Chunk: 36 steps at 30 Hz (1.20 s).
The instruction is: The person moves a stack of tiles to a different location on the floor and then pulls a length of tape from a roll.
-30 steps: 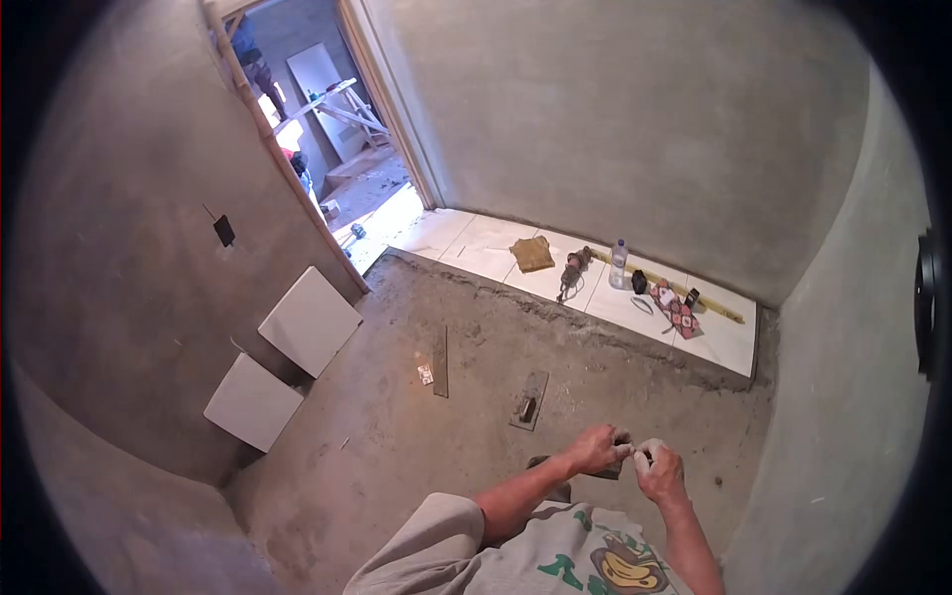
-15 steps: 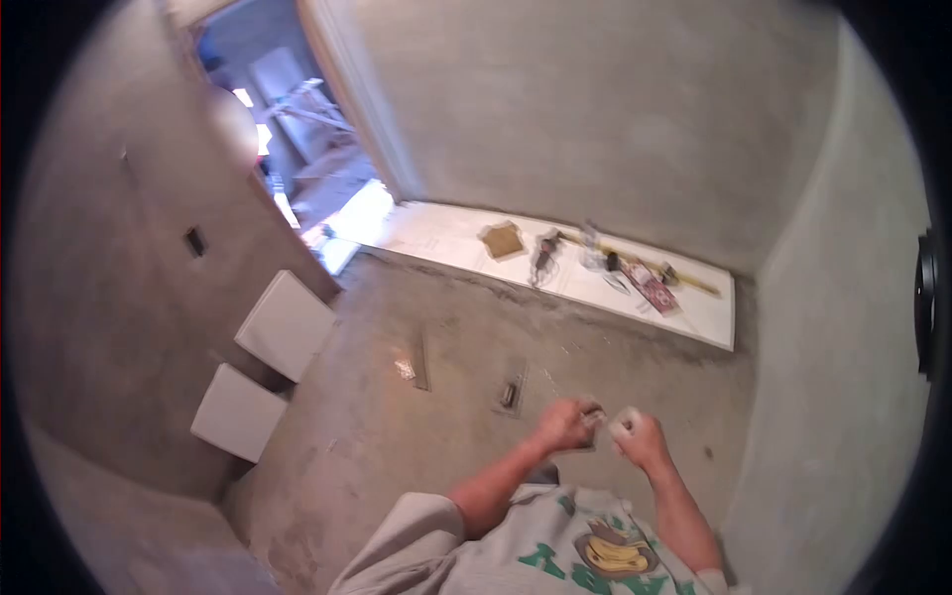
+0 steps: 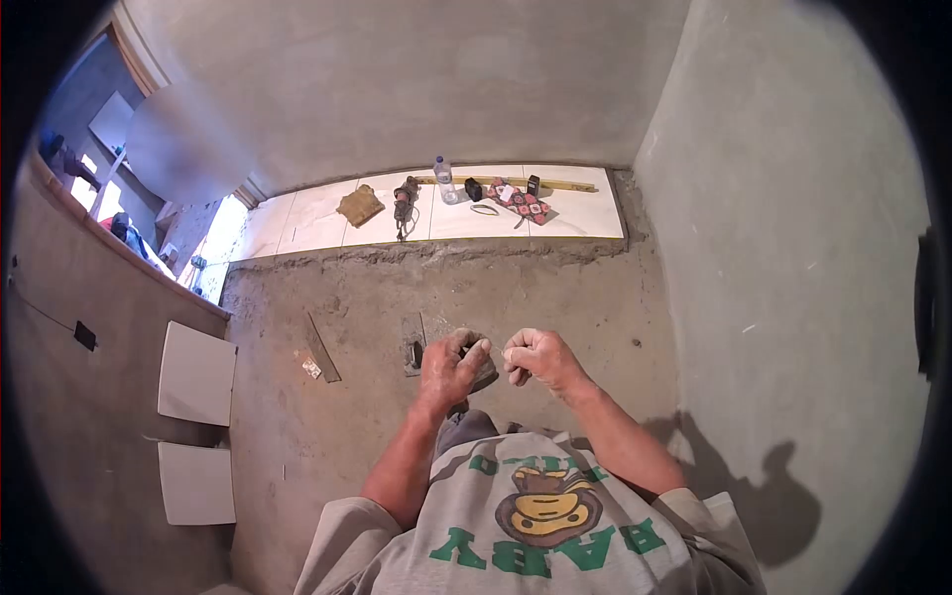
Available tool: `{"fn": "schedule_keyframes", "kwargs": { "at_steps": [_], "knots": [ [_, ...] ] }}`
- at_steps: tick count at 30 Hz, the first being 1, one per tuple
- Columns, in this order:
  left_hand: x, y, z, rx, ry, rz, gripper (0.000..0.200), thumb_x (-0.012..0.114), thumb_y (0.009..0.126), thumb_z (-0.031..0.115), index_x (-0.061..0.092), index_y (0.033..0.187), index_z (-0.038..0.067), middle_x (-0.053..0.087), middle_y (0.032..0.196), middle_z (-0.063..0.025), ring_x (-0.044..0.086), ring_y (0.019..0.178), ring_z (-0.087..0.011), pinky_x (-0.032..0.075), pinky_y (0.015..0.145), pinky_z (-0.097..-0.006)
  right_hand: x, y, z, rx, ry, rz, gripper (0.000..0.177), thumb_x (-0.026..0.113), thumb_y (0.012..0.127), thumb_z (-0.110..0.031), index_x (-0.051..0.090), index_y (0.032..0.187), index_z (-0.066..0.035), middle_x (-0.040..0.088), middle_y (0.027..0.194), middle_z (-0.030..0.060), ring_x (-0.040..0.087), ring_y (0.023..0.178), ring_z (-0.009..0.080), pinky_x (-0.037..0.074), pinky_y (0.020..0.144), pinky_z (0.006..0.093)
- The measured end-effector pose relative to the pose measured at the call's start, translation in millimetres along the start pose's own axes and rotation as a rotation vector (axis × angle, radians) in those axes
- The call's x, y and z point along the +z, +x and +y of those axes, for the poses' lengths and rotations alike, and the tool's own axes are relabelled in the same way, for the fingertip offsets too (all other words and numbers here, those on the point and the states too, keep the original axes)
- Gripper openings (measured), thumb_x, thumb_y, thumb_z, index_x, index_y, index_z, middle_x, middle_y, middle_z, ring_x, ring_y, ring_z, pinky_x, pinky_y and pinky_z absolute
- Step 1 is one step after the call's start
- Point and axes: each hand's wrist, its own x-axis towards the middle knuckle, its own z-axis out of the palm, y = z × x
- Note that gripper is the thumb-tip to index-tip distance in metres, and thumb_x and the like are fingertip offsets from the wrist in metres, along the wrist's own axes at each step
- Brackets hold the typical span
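My left hand (image 3: pixel 453 367) is closed in a pinch in front of my chest, fingertips turned toward the other hand. A small gap separates it from my right hand (image 3: pixel 542 361), whose thumb and fingers are pinched together too. Whatever they hold, if anything, is too small to make out. Something dark grey (image 3: pixel 485 376) shows by the left hand; I cannot tell whether it is held. Close beyond that hand, a flat trowel (image 3: pixel 413 343) with a dark handle lies on the floor, near a long metal strip (image 3: pixel 322 349).
A white-tiled ledge (image 3: pixel 297 220) along the wall bears a brown sponge-like block (image 3: pixel 360 205), a corded tool (image 3: pixel 405 201), a water bottle (image 3: pixel 445 182), a yellow level (image 3: pixel 570 185) and a red patterned item (image 3: pixel 520 202). Two white tiles (image 3: pixel 197 374) lean at left, below a doorway.
The view has swung, so the ledge looks more level and higher and the hands appear further left and up. Both hands remain pinched close together.
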Motion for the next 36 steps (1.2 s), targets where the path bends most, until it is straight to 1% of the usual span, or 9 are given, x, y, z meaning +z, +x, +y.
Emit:
{"fn": "schedule_keyframes", "kwargs": {
  "at_steps": [4,7,11,16,22,28,29,32,36],
  "knots": [
    [-1,5,3,0.064,0.017,-0.004,0.031,0.057,0.079,0.031,0.061,0.085,0.001,0.061,0.072,-0.0126,0.059,0.065,-0.0205,0.045,0.06,-0.0322,-4,-1,-7,0.015,0.079,-0.031,0.014,0.056,0.076,-0.014,0.055,0.079,-0.001,0.057,0.069,0.0048,0.057,0.058,0.0109,0.046,0.053,0.0241],
    [-1,5,5,0.058,0.018,0.006,0.032,0.056,0.08,0.032,0.061,0.085,0.001,0.061,0.071,-0.0126,0.059,0.064,-0.0204,0.045,0.06,-0.0322,-5,-1,-5,0.006,0.093,-0.04,0.015,0.057,0.075,-0.015,0.055,0.08,-0.001,0.057,0.07,0.0046,0.056,0.059,0.011,0.046,0.055,0.0236],
    [-1,8,7,0.034,-0.01,-0.009,0.032,0.057,0.08,0.032,0.061,0.085,0.001,0.061,0.071,-0.0126,0.059,0.064,-0.0201,0.045,0.059,-0.032,-7,-1,-8,0.008,0.159,-0.048,0.016,0.057,0.075,-0.016,0.055,0.08,-0.001,0.057,0.07,0.0048,0.056,0.059,0.0113,0.046,0.055,0.0234],
    [3,9,3,0.11,0.031,0.036,0.031,0.058,0.079,0.03,0.062,0.085,0.001,0.061,0.071,-0.013,0.059,0.064,-0.02,0.046,0.059,-0.0317,-10,2,-2,0.011,0.183,-0.077,0.016,0.057,0.075,-0.015,0.054,0.081,-0.001,0.057,0.071,0.0057,0.057,0.062,0.0128,0.046,0.056,0.0251],
    [3,8,12,0.049,0.021,0.003,0.03,0.058,0.078,0.029,0.062,0.085,0.0,0.062,0.073,-0.0137,0.06,0.066,-0.0208,0.046,0.061,-0.0321,-8,4,-2,-0.072,0.283,-0.002,0.014,0.056,0.075,-0.013,0.051,0.082,-0.001,0.057,0.077,0.0078,0.059,0.065,0.015,0.048,0.058,0.0266],
    [8,7,5,0.067,0.044,0.025,0.031,0.058,0.078,0.029,0.062,0.085,0.0,0.061,0.072,-0.0139,0.06,0.065,-0.021,0.046,0.06,-0.0326,-9,6,-2,-0.153,0.29,0.043,0.012,0.054,0.075,-0.009,0.049,0.079,0.001,0.057,0.08,0.0106,0.059,0.064,0.015,0.051,0.059,0.0264],
    [8,7,6,0.067,0.044,0.025,0.031,0.058,0.078,0.029,0.062,0.085,0.0,0.061,0.072,-0.0139,0.06,0.065,-0.021,0.046,0.06,-0.0326,-9,6,-2,-0.176,0.296,0.044,0.014,0.053,0.075,-0.008,0.051,0.085,0.002,0.057,0.079,0.0092,0.059,0.064,0.0138,0.051,0.057,0.0255],
    [5,6,10,0.026,0.04,0.002,0.031,0.057,0.078,0.03,0.062,0.085,0.0,0.061,0.072,-0.0139,0.06,0.065,-0.0213,0.046,0.06,-0.0328,-6,6,-4,-0.155,0.218,0.033,0.018,0.052,0.075,-0.007,0.054,0.089,0.004,0.057,0.077,0.0081,0.058,0.064,0.0128,0.05,0.056,0.0249],
    [5,6,5,0.032,0.037,0.01,0.031,0.058,0.078,0.03,0.062,0.085,0.0,0.062,0.073,-0.014,0.06,0.066,-0.0221,0.046,0.06,-0.0331,-10,9,3,-0.097,0.084,-0.019,0.02,0.052,0.075,-0.007,0.057,0.091,0.004,0.058,0.077,0.0072,0.058,0.064,0.0124,0.05,0.056,0.0247]
  ]
}}
